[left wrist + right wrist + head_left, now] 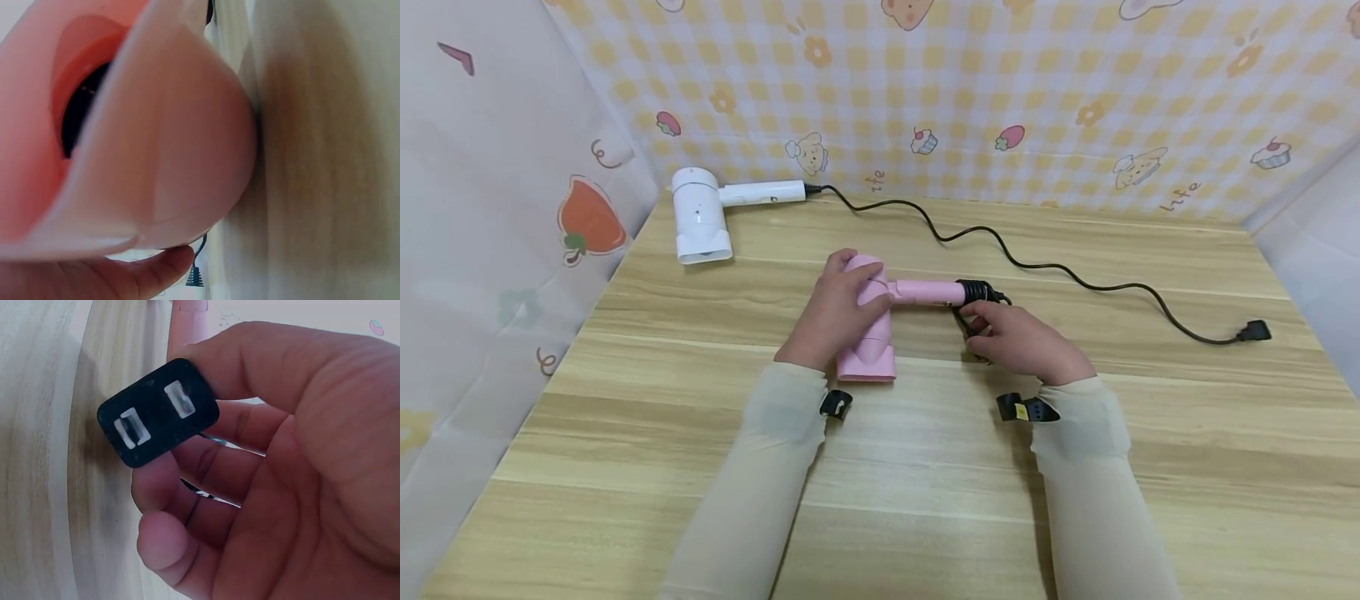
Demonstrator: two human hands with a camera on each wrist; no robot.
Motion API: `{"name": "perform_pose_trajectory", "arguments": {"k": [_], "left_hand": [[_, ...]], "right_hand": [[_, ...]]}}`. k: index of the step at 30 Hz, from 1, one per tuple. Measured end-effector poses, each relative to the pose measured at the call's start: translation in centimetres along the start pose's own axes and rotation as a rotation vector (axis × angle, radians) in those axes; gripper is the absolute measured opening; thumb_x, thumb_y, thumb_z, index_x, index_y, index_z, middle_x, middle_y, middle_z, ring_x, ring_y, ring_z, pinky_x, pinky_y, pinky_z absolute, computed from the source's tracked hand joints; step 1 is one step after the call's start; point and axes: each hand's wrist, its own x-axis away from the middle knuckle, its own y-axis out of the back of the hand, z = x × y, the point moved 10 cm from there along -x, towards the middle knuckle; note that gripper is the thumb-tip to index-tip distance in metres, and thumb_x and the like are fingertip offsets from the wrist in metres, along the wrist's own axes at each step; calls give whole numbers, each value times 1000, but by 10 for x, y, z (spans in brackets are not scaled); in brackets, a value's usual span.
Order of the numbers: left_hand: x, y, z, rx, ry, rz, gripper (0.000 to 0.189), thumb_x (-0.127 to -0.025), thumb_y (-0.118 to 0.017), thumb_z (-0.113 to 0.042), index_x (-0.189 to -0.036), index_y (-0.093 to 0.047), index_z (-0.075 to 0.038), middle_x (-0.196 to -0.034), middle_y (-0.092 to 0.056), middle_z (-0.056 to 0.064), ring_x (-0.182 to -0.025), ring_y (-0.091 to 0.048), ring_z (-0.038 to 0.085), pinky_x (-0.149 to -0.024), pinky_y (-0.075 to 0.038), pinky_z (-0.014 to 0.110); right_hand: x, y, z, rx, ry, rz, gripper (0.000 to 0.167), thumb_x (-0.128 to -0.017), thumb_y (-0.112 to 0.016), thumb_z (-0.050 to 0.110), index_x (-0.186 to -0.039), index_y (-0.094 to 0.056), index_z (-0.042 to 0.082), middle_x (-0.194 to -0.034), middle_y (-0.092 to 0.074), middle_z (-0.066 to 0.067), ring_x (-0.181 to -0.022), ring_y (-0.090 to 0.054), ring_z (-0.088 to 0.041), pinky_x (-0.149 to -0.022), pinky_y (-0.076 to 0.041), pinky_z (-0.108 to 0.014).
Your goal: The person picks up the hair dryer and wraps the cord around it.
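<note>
Pink plastic, smooth with a soft sheen, forms the dryer (876,346) lying on its side near the middle of the bench (910,483): a round barrel, a flattened nozzle turned toward the person, and a slim handle pointing right. The left hand (842,308) grips the barrel, its fingers spread across the curve. Seen from the left wrist, the nozzle flares wide around a dark round opening.

Black cord (976,291) is bunched in tight, ribbed-looking loops at the handle's end. Just beside it, the right hand (1018,342) pinches a plug (158,412) between its fingers – a rounded black block with two flat metal prongs.

At the back left lies a white dryer (700,212) of similar build, glossy, its handle also pointing right. From it a thin black lead (1037,266) runs in loose waves to a chunky connector (1254,331) at the right.

Pale wood grain streaks the bench lengthwise. Behind hangs a cloth (970,92) – yellow checks, printed with cupcakes and strawberries. Cream sleeves (782,467) cover both arms, with a black strap (837,404) at the left wrist.
</note>
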Motion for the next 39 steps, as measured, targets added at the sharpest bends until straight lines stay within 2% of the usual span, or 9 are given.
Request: {"name": "perform_pose_trajectory", "arguments": {"k": [10, 19, 23, 26, 29, 32, 35, 37, 39], "left_hand": [[0, 1, -3, -53, 4, -18, 54, -95, -64, -36, -144, -54, -17, -160, -22, 11, -138, -34, 40, -105, -40, 49], [4, 15, -1, 36, 2, -79, 56, -94, -64, -41, -145, -53, -21, -159, -24, 10, -139, -31, 38, -100, -43, 51], [7, 21, -3, 8, 3, -58, 57, -95, -61, -43, -146, -51, -19, -158, -25, 11, -139, -31, 39, -104, -39, 52], [8, 27, -5, -36, 3, -29, 58, -96, -59, -44, -147, -49, -19, -158, -25, 13, -140, -30, 41, -107, -35, 55], [6, 38, -2, -86, 9, -28, 60, -96, -58, -45, -148, -48, -18, -158, -25, 15, -141, -28, 43, -108, -33, 59], [-1, 54, 5, -175, 16, -40, 61, -95, -61, -43, -147, -48, -15, -157, -25, 18, -140, -28, 45, -106, -33, 62], [-11, 71, 12, -350, -1, -12, 61, -95, -62, -42, -147, -48, -12, -155, -27, 23, -137, -28, 51, -105, -31, 64], [-18, 83, 18, -466, -21, 11, 62, -95, -61, -41, -146, -48, -10, -154, -27, 26, -136, -27, 54, -105, -29, 66], [-25, 98, 26, -555, -33, 33, 61, -95, -60, -40, -146, -48, -8, -153, -28, 29, -135, -27, 55, -105, -27, 67]], "right_hand": [[3, 9, -1, 14, -16, -44, 38, -96, -59, 17, -131, -57, 1, -115, -65, -15, -97, -62, -26, -85, -48, -43], [7, 16, -1, -32, -17, -84, 38, -99, -58, 28, -129, -58, 5, -119, -63, -13, -103, -60, -27, -89, -46, -46], [10, 18, -1, -35, -27, -84, 41, -100, -56, 31, -132, -57, 6, -122, -62, -13, -106, -59, -28, -90, -46, -47], [12, 22, 1, -48, -21, -103, 40, -100, -56, 32, -131, -57, 8, -122, -62, -10, -102, -59, -26, -86, -46, -44], [11, 29, 9, -52, 20, -139, 34, -99, -58, 31, -126, -61, 10, -112, -64, -6, -91, -57, -24, -79, -45, -40], [2, 40, 27, 9, 85, -165, 32, -99, -60, 28, -124, -62, 8, -109, -65, -8, -86, -56, -24, -77, -46, -41], [-16, 55, 45, 106, 131, -175, 37, -99, -60, 25, -130, -60, 5, -121, -63, -14, -98, -60, -28, -84, -48, -45], [-31, 64, 56, 156, 157, -167, 42, -99, -59, 24, -135, -56, 3, -133, -58, -17, -110, -59, -32, -93, -46, -49], [-49, 69, 67, 192, 190, -158, 44, -98, -58, 24, -136, -55, 2, -137, -55, -17, -118, -56, -34, -99, -43, -49]]}}
